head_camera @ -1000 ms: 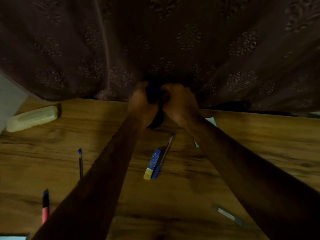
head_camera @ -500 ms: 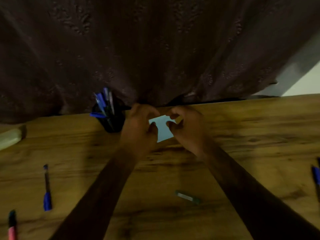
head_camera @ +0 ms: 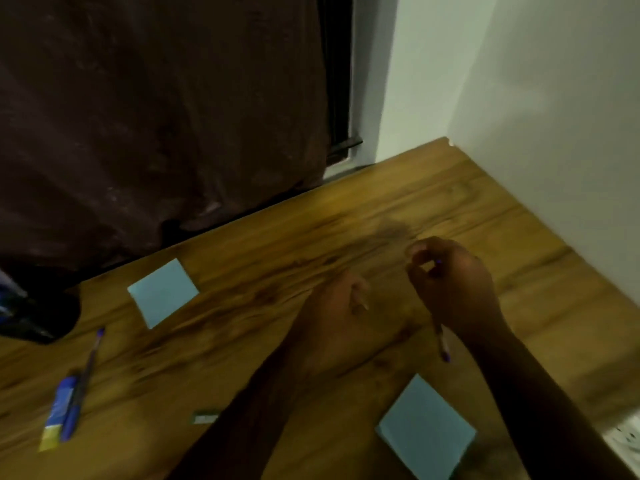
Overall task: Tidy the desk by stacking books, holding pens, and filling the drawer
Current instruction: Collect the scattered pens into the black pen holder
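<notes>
Far right of the pen holder [head_camera: 38, 317], my right hand [head_camera: 450, 285] pinches a pen [head_camera: 443, 344]; my left hand [head_camera: 339, 317] hovers just beside it, its grip unclear. Pens stand in the holder, but a second pen [head_camera: 71, 419] and a note pad [head_camera: 162, 292] lie loose near it.

The pen holder [head_camera: 38, 313] is cut off by the left edge: a dark, blurred shape with only blue smears of its contents showing. The left hand [head_camera: 337, 306] is smeared, so how its fingers lie cannot be told. The right hand [head_camera: 450, 282] hides most of the pen [head_camera: 444, 344] it pinches. A small greenish item [head_camera: 204, 418] on the desk [head_camera: 450, 202] is too blurred to identify. A white object [head_camera: 625, 441] is cropped at the right edge, and the near blue pad [head_camera: 426, 427] runs off the bottom.
</notes>
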Tool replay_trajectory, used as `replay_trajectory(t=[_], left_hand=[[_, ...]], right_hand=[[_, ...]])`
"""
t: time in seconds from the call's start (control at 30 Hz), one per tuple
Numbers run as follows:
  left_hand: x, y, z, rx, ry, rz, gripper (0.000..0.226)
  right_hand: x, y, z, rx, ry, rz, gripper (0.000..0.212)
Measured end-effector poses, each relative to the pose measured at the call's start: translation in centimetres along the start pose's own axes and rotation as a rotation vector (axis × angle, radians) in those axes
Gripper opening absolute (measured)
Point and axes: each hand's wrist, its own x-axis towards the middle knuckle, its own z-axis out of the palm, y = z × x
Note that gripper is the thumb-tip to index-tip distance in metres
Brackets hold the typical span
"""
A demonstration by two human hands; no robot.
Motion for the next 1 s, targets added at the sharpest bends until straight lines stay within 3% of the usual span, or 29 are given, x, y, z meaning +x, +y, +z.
replay_trajectory(t=[0.1, 0.27, 0.43, 0.63, 0.7, 0.8, 0.9, 1.0], left_hand=[[1.1, 1.6, 3.4, 0.046, -0.062, -0.093, 0.024], [3.4, 4.2, 8.8, 0.181, -0.061, -0.168, 0.019], [4.7, 5.8, 11.6, 0.319, 0.009, -0.194, 0.035], [5.0, 5.1, 11.7, 0.354, 0.022, -0.228, 0.024], [4.7, 4.7, 11.2, 0.168, 0.052, -0.251, 0.025], [3.7, 4.1, 9.3, -0.331, -0.002, -0.303, 0.024], [3.0, 2.8, 6.9, -0.472, -0.019, -0.388, 0.017], [1.3, 1.7, 4.1, -0.678, 0.07, -0.483, 0.005]], right_hand=[[0.5, 4.5, -2.5, -0.048, 0.027, 0.143, 0.016], [0.9, 8.1, -3.2, -0.075, -0.038, 0.242, 0.029], [0.6, 8.3, -1.5, -0.109, -0.114, 0.237, 0.023], [0.9, 7.0, -0.3, -0.143, -0.191, 0.217, 0.031], [0.8, 6.6, -0.2, -0.087, -0.212, 0.207, 0.031], [0.7, 5.9, -0.1, 0.044, -0.214, 0.206, 0.033], [0.4, 4.3, 0.7, 0.284, -0.286, 0.283, 0.028], [-0.4, 1.5, 2.3, 0.499, -0.422, 0.34, 0.015]])
